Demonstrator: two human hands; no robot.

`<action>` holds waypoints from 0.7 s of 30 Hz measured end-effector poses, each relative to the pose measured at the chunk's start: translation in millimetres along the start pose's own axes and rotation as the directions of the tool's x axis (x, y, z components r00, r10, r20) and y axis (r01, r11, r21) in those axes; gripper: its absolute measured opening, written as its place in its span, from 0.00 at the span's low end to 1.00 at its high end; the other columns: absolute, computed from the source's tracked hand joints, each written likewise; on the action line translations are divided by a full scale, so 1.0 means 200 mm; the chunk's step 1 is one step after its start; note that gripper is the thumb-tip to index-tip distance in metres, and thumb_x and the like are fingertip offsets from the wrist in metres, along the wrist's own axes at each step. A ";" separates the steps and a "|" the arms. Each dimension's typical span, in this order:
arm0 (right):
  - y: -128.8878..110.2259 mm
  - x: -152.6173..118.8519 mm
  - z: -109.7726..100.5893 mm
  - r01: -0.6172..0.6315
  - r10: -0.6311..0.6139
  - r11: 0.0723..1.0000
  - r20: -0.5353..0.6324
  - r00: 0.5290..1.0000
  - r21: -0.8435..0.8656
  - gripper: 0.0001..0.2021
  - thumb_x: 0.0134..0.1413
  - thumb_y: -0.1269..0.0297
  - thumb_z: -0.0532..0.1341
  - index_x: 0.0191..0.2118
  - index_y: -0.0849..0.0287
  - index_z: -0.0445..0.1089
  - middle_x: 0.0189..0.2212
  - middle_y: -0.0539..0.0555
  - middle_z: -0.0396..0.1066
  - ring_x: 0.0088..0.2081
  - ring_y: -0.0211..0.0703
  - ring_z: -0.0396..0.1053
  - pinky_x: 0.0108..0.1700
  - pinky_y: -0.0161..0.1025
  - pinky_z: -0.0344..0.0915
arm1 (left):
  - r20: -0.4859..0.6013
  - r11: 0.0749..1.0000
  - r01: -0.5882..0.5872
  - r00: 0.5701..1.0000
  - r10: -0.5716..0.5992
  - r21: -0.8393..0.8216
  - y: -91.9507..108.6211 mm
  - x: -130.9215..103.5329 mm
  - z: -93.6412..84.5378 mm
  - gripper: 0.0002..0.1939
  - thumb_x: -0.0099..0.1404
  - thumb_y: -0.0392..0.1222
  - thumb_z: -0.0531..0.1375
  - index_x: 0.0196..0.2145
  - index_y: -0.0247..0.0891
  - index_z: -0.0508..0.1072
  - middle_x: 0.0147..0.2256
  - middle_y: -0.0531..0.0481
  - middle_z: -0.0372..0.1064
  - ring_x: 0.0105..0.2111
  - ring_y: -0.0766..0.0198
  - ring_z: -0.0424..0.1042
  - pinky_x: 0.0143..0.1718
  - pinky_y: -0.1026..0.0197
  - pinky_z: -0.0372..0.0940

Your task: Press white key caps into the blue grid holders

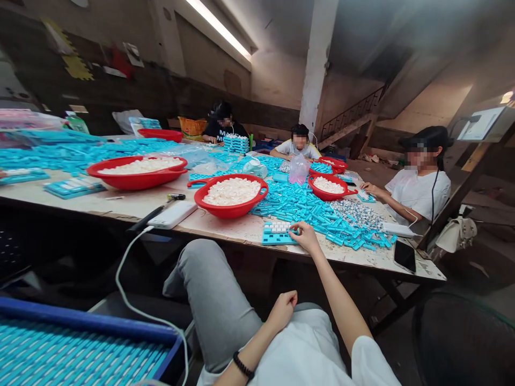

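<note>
While touching blue tray (pixel 277 240) with right hand (pixel 307 237), cannot tell if pinching; left hand (pixel 284 311) curled closed at tray's six o'clock.

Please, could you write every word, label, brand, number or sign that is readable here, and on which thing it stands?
"MAKE": on the black shirt in the background.
"MO": below it, same shirt; any further letters are not readable.
Too small or blurred to read: any print on the orange bag, the bottle and the wall paper.
</note>
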State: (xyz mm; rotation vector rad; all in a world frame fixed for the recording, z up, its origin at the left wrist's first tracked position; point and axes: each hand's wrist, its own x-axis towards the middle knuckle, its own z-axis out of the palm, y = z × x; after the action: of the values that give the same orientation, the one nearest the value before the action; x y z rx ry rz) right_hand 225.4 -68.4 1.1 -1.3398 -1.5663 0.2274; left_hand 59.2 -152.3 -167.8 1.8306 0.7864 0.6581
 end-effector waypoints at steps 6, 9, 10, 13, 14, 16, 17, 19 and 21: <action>0.04 0.00 0.01 -0.020 0.021 1.000 0.026 0.999 -0.022 0.10 0.50 0.58 0.63 0.36 0.55 0.78 0.28 0.50 0.71 0.26 0.39 0.62 0.32 0.37 0.61 | 0.009 1.000 0.008 1.000 -0.008 0.004 0.01 0.00 0.00 0.06 0.47 0.30 0.46 0.19 0.40 0.54 0.19 0.57 0.51 0.25 0.65 0.52 0.29 0.61 0.44; 0.05 0.00 0.02 -0.039 0.038 0.999 0.024 0.999 0.016 0.12 0.51 0.56 0.64 0.36 0.56 0.78 0.27 0.51 0.72 0.26 0.40 0.64 0.32 0.37 0.62 | 0.020 1.000 0.024 1.000 -0.024 0.007 0.02 -0.01 0.00 0.06 0.46 0.30 0.47 0.19 0.40 0.55 0.19 0.57 0.50 0.25 0.65 0.52 0.29 0.60 0.44; 0.05 0.00 0.02 -0.047 0.047 0.999 0.020 0.999 0.025 0.12 0.52 0.55 0.63 0.36 0.57 0.78 0.27 0.51 0.73 0.26 0.41 0.64 0.32 0.37 0.62 | 0.025 1.000 0.028 0.999 -0.028 0.005 0.03 -0.01 -0.01 0.06 0.46 0.30 0.47 0.19 0.40 0.55 0.19 0.57 0.50 0.25 0.65 0.52 0.29 0.60 0.44; 0.04 0.00 0.01 -0.069 0.068 0.997 0.019 0.997 0.030 0.12 0.52 0.54 0.63 0.34 0.57 0.78 0.26 0.52 0.74 0.26 0.41 0.65 0.31 0.37 0.61 | 0.029 1.000 0.031 0.999 -0.031 0.002 0.04 -0.02 -0.01 0.06 0.45 0.29 0.47 0.19 0.40 0.55 0.19 0.57 0.51 0.25 0.65 0.52 0.29 0.60 0.44; 0.03 0.00 0.01 -0.073 0.073 0.997 0.018 0.997 0.030 0.12 0.52 0.55 0.63 0.34 0.57 0.78 0.26 0.52 0.74 0.25 0.41 0.65 0.31 0.37 0.61 | 0.027 1.000 0.031 0.999 -0.031 0.003 0.04 -0.02 -0.01 0.06 0.45 0.29 0.47 0.19 0.40 0.55 0.19 0.57 0.51 0.25 0.65 0.52 0.29 0.60 0.44; 0.02 0.00 0.01 -0.072 0.071 0.997 0.016 0.997 0.034 0.11 0.52 0.55 0.63 0.34 0.57 0.78 0.26 0.52 0.74 0.25 0.41 0.65 0.31 0.37 0.61 | 0.026 1.000 0.029 0.999 -0.029 0.003 0.04 -0.02 -0.01 0.06 0.45 0.29 0.46 0.19 0.40 0.55 0.19 0.57 0.51 0.25 0.65 0.52 0.29 0.60 0.44; 0.02 0.00 0.00 -0.065 0.064 0.997 0.015 0.998 0.038 0.11 0.52 0.55 0.64 0.34 0.57 0.78 0.26 0.52 0.75 0.25 0.42 0.65 0.31 0.37 0.62 | 0.027 1.000 0.029 0.999 -0.029 0.003 0.04 -0.02 -0.01 0.06 0.45 0.29 0.46 0.19 0.40 0.55 0.19 0.57 0.51 0.25 0.65 0.52 0.29 0.60 0.44; 0.02 0.00 0.00 -0.051 0.050 0.998 0.015 0.999 0.048 0.11 0.52 0.55 0.64 0.33 0.56 0.78 0.28 0.52 0.76 0.26 0.42 0.66 0.32 0.38 0.62 | 0.030 1.000 0.031 0.999 -0.031 0.001 0.04 -0.02 -0.01 0.07 0.45 0.29 0.46 0.19 0.40 0.55 0.19 0.57 0.51 0.25 0.65 0.52 0.29 0.60 0.44; 0.03 0.00 0.01 -0.043 0.043 0.998 0.018 0.999 0.044 0.11 0.53 0.55 0.64 0.33 0.56 0.79 0.30 0.52 0.77 0.27 0.42 0.67 0.34 0.38 0.63 | 0.032 0.999 0.034 0.999 -0.034 0.001 0.03 -0.01 -0.01 0.07 0.46 0.29 0.46 0.19 0.40 0.55 0.19 0.57 0.51 0.25 0.66 0.52 0.29 0.60 0.44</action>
State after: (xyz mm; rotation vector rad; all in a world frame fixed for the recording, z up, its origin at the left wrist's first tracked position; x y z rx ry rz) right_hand 227.8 -65.4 -2.5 -1.3408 -1.5386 0.2994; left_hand 57.8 -155.3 -161.5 1.8203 0.7949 0.6049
